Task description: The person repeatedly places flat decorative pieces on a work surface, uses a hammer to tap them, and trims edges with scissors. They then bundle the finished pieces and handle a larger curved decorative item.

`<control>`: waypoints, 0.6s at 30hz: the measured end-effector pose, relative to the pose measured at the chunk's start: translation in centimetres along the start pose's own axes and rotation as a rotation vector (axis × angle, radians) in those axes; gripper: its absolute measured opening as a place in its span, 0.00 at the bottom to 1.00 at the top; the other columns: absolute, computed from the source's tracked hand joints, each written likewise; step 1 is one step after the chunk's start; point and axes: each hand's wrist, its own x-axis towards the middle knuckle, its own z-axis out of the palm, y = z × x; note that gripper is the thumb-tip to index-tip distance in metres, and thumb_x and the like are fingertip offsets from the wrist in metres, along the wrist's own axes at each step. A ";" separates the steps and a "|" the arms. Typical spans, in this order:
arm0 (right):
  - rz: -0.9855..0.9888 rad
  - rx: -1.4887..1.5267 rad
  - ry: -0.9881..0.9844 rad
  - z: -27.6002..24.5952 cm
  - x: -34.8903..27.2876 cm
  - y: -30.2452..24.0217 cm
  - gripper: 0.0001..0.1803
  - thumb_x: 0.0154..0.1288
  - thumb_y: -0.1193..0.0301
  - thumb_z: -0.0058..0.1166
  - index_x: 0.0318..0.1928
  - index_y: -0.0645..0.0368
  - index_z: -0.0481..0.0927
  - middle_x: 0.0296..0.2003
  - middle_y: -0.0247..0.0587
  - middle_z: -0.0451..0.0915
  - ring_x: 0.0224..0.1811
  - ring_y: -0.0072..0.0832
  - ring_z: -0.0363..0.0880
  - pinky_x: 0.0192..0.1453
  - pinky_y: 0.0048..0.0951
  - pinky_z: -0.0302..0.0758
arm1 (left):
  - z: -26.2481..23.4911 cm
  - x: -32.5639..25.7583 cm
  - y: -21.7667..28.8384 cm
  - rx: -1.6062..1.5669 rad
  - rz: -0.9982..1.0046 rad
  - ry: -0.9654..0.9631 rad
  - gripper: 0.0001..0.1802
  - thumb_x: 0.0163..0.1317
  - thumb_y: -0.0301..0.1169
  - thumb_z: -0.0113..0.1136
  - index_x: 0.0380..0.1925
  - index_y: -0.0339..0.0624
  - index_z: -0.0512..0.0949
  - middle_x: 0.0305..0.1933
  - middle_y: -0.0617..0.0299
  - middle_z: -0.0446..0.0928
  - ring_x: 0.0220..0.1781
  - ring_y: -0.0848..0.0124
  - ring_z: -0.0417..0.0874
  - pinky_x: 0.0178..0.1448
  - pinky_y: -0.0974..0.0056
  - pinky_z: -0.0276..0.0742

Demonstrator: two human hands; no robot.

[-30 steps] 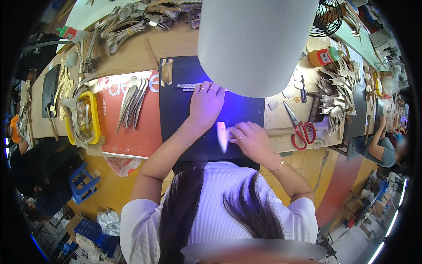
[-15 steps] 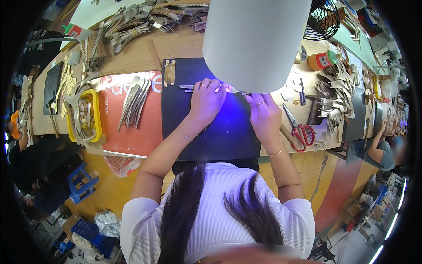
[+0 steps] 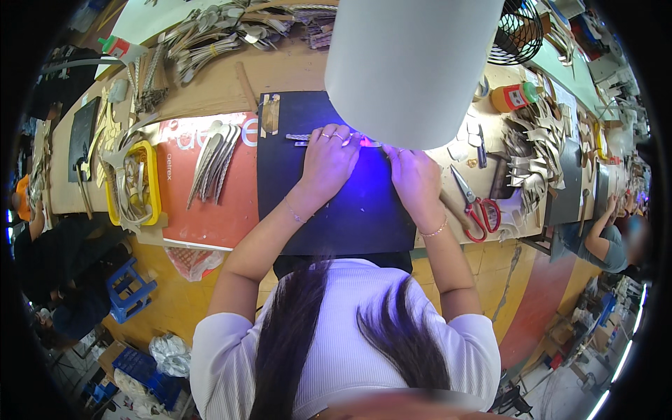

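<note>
My left hand [image 3: 330, 159] is closed on a narrow strap [image 3: 297, 138], whose patterned, braided-looking end sticks out to the left of the fingers. Its other end lies in violet light near the lower rim of a big white cylinder [image 3: 413, 70]. Just right of it, my right hand [image 3: 415, 180] is closed, with thumb and fingers pinched together near the strap's lit end. What those fingertips grip is too small to make out. Both hands work over a black mat [image 3: 336, 224] on the bench.
A bundle of straps [image 3: 213, 164] lies on a red board [image 3: 185, 210] to the left, beside a yellow basket [image 3: 158, 199]. Red-handled scissors [image 3: 483, 217] lie to the right, near an orange bottle [image 3: 513, 96] and stacked pale pieces [image 3: 535, 168]. More strap bundles [image 3: 203, 56] sit behind.
My right hand has shifted slightly left and turned, its back now more upward. My left hand and the strap have stayed almost in place.
</note>
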 end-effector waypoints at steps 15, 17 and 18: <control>0.005 0.126 0.125 -0.6 0.6 -0.2 0.07 0.66 0.69 0.55 0.34 0.59 0.82 0.34 0.40 0.80 0.29 0.39 0.83 0.32 0.35 0.80 | -0.1 0.0 -0.1 -0.045 -0.021 0.053 0.07 0.56 0.30 0.64 0.33 0.40 0.83 0.35 0.62 0.76 0.47 0.64 0.77 0.51 0.58 0.71; 0.021 0.022 -0.197 -0.7 0.9 -0.2 0.07 0.66 0.69 0.55 0.34 0.59 0.81 0.33 0.40 0.80 0.29 0.39 0.82 0.32 0.35 0.80 | -0.1 0.0 -0.2 -0.048 -0.002 0.056 0.06 0.56 0.30 0.64 0.32 0.40 0.83 0.34 0.62 0.76 0.47 0.64 0.77 0.51 0.58 0.71; 0.021 -0.019 -0.128 -0.8 1.0 -0.2 0.07 0.67 0.69 0.55 0.35 0.58 0.81 0.33 0.40 0.80 0.29 0.39 0.82 0.32 0.35 0.80 | 0.0 0.0 -0.2 -0.051 0.002 0.059 0.06 0.56 0.30 0.64 0.32 0.40 0.83 0.35 0.62 0.76 0.47 0.64 0.77 0.51 0.58 0.71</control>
